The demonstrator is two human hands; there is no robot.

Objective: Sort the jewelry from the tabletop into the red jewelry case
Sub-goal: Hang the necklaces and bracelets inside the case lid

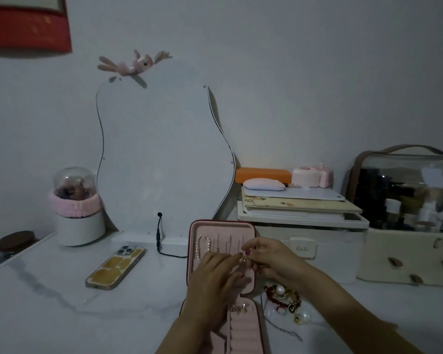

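Two hands meet over the open red jewelry case (221,264) on the white counter (62,302). The left hand (212,277) and right hand (269,261) both pinch one small gold piece (244,259), too small to identify, at the pink lid. More loose jewelry (284,300) waits just right of the case. Dim light and hanging chains invite tangling or a dropped piece.

Red jewelry case (221,277) lies open on worktop (62,302), pink lining up. Left hand (212,274) and right hand (269,261) meet over it, pinching a small piece, too small to identify. Loose jewelry pile (284,298) at case's 3 o'clock. Phone (115,268) at 9 o'clock.
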